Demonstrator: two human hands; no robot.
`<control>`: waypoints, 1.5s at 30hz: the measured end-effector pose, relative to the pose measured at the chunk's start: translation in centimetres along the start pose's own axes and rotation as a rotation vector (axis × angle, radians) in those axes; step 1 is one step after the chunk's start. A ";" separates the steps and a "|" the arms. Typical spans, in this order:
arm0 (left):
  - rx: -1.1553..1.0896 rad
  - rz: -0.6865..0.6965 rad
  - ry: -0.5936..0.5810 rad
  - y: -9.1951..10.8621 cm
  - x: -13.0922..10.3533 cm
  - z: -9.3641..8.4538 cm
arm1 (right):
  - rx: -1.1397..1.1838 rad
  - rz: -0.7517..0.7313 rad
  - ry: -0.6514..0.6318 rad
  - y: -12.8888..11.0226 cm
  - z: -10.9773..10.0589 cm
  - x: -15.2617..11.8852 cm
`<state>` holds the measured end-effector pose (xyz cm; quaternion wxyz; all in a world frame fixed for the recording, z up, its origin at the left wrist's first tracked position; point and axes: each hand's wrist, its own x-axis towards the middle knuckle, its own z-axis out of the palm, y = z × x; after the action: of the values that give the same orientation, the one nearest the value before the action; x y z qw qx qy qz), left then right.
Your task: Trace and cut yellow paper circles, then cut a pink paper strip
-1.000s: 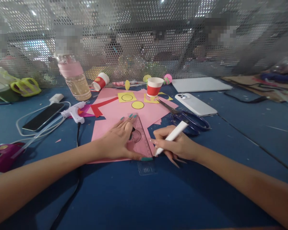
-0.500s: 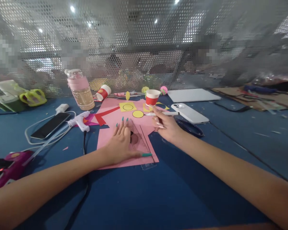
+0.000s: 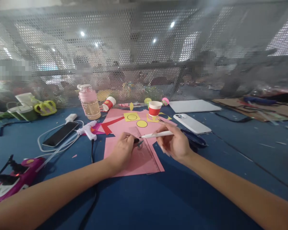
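Observation:
My right hand (image 3: 175,142) grips a white marker (image 3: 156,134), its dark tip pointing left above the pink paper. My left hand (image 3: 123,151) has its fingers closed on a small black piece (image 3: 136,140), which looks like the marker's cap, close to the marker tip. Beneath the hands lies a pink sheet (image 3: 144,166) with a dark line along its right side. A clear ruler (image 3: 147,155) rests on that sheet, partly covered by my left hand. Behind are a yellow circle (image 3: 142,124) and a yellow square (image 3: 132,117) with a drawn circle.
A red and white cup (image 3: 155,109) stands behind the papers, another (image 3: 108,103) lies tipped. Left are a bottle (image 3: 89,103), a glue gun (image 3: 88,129), a black phone (image 3: 60,133) and a magenta power strip (image 3: 24,175). A white phone (image 3: 193,123) lies right.
My left hand has lifted from its flat spread on the ruler and closed round the black piece. My right hand has brought the marker nearer, its tip now bare. The view has shifted slightly.

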<state>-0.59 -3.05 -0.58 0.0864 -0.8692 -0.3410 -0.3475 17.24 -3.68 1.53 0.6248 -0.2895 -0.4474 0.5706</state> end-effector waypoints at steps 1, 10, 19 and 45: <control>0.011 0.008 0.015 0.0 0.0 -0.1 | -0.015 -0.010 -0.002 0.0 0.0 0.0; -0.039 0.108 0.099 0.1 0.3 -1.0 | -0.167 0.013 -0.098 -0.8 -0.4 0.0; -0.240 -0.008 0.032 0.4 0.1 -1.9 | -0.084 0.225 -0.198 -0.8 -0.3 -0.1; -0.082 0.375 0.031 1.3 -0.7 -2.7 | -0.495 0.134 -0.095 -0.8 0.4 -2.6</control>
<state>-1.62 -5.42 1.01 0.1194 -0.9147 -0.1575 -0.3525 17.40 -6.43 1.81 0.4741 -0.4354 -0.5820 0.4968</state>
